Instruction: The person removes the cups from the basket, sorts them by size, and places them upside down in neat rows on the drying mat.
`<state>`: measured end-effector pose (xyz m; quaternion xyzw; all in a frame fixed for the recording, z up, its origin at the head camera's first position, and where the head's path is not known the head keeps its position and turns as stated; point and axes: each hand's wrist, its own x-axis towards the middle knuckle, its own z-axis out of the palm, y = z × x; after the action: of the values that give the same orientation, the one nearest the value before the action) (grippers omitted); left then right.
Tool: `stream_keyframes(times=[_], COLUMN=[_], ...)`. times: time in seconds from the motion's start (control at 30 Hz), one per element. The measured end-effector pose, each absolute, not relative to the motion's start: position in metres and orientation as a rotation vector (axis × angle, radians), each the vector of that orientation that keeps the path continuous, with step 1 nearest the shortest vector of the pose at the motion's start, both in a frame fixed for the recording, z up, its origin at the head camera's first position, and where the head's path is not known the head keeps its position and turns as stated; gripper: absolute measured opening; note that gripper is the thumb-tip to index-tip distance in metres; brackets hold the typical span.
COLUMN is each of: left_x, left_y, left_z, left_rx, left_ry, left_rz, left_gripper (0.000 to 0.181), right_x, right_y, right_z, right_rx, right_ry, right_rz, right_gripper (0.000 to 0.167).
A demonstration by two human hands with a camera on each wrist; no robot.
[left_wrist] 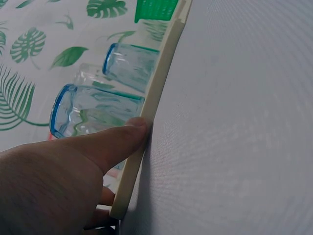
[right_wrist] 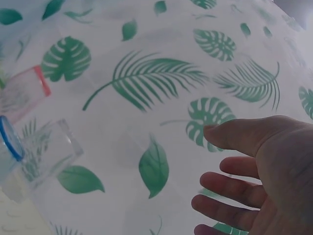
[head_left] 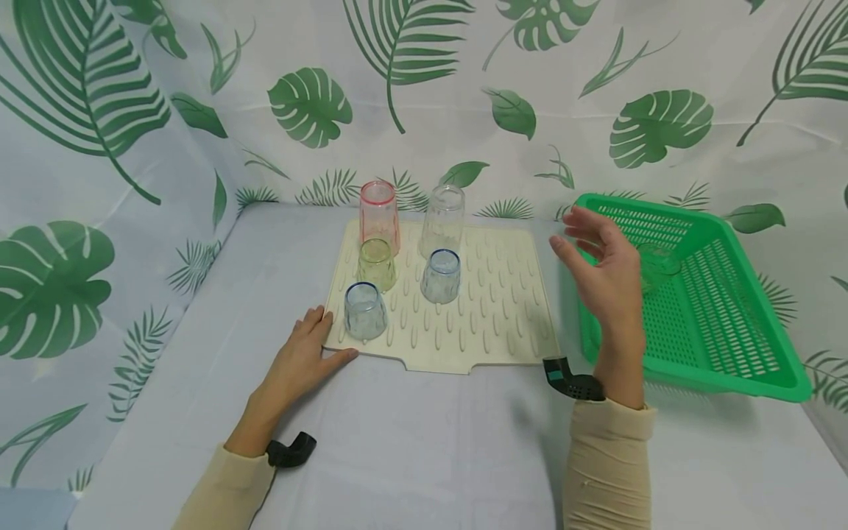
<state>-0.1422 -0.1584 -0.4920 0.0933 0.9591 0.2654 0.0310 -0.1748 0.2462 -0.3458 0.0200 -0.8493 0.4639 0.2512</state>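
Observation:
My left hand [head_left: 301, 368] rests at the near left corner of a cream ribbed drying mat [head_left: 497, 294]. Its thumb touches the mat's front edge, and the fingers lie along the left side. Closest to it is a short blue-ringed glass [head_left: 365, 312]. A second blue-ringed glass [head_left: 441, 277], a yellow-green glass [head_left: 377, 265], a tall red-rimmed glass [head_left: 380, 221] and a tall clear glass [head_left: 443, 221] also stand on the mat. My right hand [head_left: 606, 276] is raised beside the green basket, fingers spread and slightly bent, holding nothing.
The green slotted basket [head_left: 729, 368] stands right of the mat, with a glass [head_left: 659, 266] inside it that looks green. Pale cloth [head_left: 424, 442] covers the table. Behind hangs a leaf-patterned sheet [head_left: 424, 88].

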Motion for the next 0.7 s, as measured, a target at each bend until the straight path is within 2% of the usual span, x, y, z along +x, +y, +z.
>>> stream_keyframes(times=[0.7], left_x=[-0.141], left_y=[-0.157], left_z=[-0.490], left_rx=[0.280], left_ry=[2.947], left_rz=[0.815], left_gripper=[0.090], right_x=[-0.178], right_y=[0.295], right_z=[-0.359], right_rx=[-0.298], right_ry=[-2.184], right_rz=[1.331], right_gripper=[0.049])
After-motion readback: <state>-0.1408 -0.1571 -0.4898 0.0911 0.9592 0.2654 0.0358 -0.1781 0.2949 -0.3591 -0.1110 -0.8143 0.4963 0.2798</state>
